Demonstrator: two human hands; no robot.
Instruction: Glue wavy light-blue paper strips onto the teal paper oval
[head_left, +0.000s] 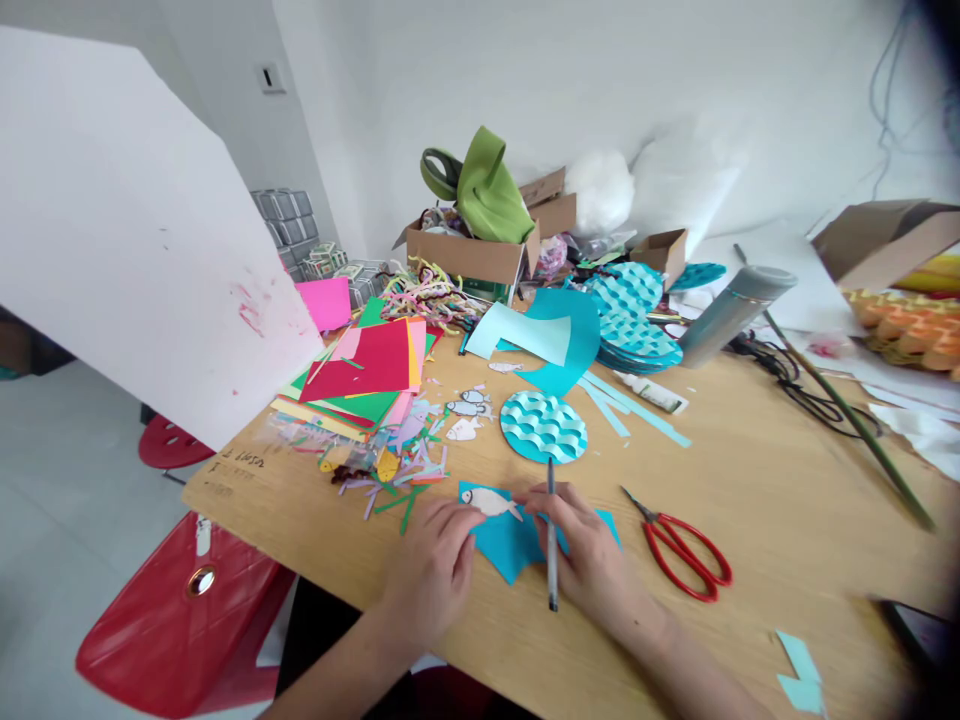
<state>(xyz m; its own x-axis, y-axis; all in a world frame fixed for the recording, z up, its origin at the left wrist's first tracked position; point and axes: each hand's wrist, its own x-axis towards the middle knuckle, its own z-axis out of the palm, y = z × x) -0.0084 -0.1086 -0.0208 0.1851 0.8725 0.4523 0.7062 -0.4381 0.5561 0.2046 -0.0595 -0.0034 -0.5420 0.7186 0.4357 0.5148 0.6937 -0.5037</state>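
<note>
A white fish cutout point(489, 501) with a drawn eye and pink tail lies on a piece of blue paper point(504, 552). My left hand point(439, 560) is closed at the paper's left edge, its fingertips by the fish's head; whether it also grips the fish is unclear. My right hand point(581, 545) is closed around a pen point(553, 550), which points away from me, and its fingertips touch the fish's tail. Just beyond is a blue disc point(544, 427) covered with wavy paper strips. Red-handled scissors point(686, 557) lie to the right.
Stacked coloured paper point(360, 365), paper scraps point(409, 490) and more fish cutouts point(465, 410) lie left. Behind are blue sheets point(562, 345), a glue bottle point(651, 392), decorated discs point(637, 325), a grey bottle point(735, 315) and a cardboard box point(465, 250). A phone-like dark object point(919, 630) sits right.
</note>
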